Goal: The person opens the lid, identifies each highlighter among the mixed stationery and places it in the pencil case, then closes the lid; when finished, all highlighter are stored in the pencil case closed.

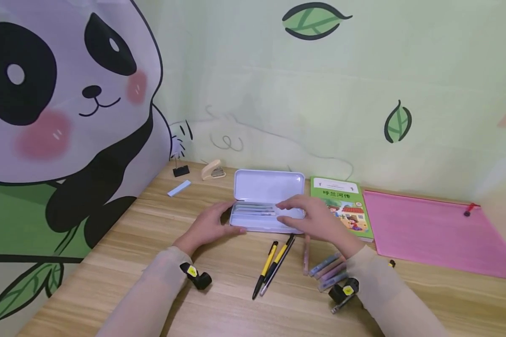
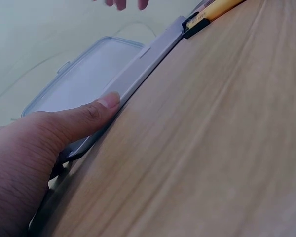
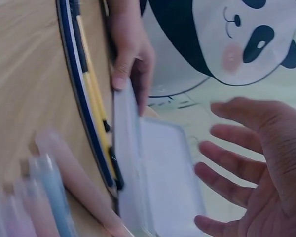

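A pale lilac pencil case (image 1: 270,186) stands on the wooden table with its hinged lid raised. Several slim pens (image 1: 253,209) lie along its tray. My left hand (image 1: 208,225) grips the case's left end, its thumb (image 2: 96,113) along the front wall and its fingers behind. Over the right part of the tray hovers my right hand (image 1: 318,220); in its wrist view the fingers (image 3: 232,160) are spread and loosely bent, holding nothing. In front of the case lie yellow-and-black pens (image 1: 265,269) beside a darker slim one.
Several pastel markers (image 1: 331,269) lie under my right forearm. A green book (image 1: 341,206) and a pink zip pouch (image 1: 434,234) are on the right. At the back left are a black binder clip (image 1: 181,171), a blue strip (image 1: 179,188) and a stapler (image 1: 213,170).
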{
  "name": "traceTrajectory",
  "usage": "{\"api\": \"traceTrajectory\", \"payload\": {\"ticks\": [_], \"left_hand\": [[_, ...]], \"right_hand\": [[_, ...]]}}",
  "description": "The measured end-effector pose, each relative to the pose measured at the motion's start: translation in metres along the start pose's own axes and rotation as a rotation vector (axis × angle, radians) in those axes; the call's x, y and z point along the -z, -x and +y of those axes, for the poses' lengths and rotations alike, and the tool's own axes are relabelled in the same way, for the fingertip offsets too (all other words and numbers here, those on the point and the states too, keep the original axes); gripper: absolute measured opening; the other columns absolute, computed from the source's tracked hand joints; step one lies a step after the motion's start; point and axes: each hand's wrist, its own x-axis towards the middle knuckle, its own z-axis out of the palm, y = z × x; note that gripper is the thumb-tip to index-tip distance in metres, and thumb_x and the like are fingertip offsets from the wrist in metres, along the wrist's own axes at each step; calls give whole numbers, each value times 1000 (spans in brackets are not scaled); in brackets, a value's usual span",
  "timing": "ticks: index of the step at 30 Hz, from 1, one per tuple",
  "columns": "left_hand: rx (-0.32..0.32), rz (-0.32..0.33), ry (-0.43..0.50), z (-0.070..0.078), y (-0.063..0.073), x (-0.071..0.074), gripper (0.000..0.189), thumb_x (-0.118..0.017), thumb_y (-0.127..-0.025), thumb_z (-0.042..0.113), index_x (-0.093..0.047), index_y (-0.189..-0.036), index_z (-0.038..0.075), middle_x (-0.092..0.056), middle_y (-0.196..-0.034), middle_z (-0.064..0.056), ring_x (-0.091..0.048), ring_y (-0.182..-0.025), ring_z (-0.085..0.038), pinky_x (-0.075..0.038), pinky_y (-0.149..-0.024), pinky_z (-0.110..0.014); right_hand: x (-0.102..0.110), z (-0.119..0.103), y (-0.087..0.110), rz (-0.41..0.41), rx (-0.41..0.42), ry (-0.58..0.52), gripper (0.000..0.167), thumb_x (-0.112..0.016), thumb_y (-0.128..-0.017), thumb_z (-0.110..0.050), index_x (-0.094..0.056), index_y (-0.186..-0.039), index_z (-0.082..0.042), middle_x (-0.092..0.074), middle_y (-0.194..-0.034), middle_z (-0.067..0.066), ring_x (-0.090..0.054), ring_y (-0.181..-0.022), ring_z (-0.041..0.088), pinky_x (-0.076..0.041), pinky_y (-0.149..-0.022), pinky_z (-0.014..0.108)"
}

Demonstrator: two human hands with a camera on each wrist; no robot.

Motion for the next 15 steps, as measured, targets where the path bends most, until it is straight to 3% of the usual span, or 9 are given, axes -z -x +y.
{"api": "traceTrajectory", "payload": {"ticks": [4, 8, 15], "left_hand": [[1, -1, 6, 2, 0, -1, 109, -76, -70, 73, -40, -155, 16, -42, -156, -9, -37, -144, -31, -29, -118, -53], [3, -2, 6, 3, -1, -1, 108, -77, -71, 72, -39, -155, 17, -42, -157, -9, -36, -145, -31, -29, -118, -53], [7, -6, 2, 2, 0, 0, 108, -78, -71, 71, -39, -155, 15, -42, -156, -10, -37, -144, -33, -30, -117, -54]], "right_hand": [[18, 3, 14, -68, 41, 38, 35, -73, -92, -35, -74, -122, -16, -71, -122, -1, -65, -115, 20, -56, -92, 43], [32, 11, 37, -112, 19, 63, 35, -73, -93, -32, -73, -124, -17, -70, -126, 0, -63, -116, 24, -55, -92, 46], [41, 34, 77, -145, -34, -16, 43, -70, -97, -27, -64, -135, -7, -72, -119, 5, -66, -113, 29, -55, -94, 50]]}}
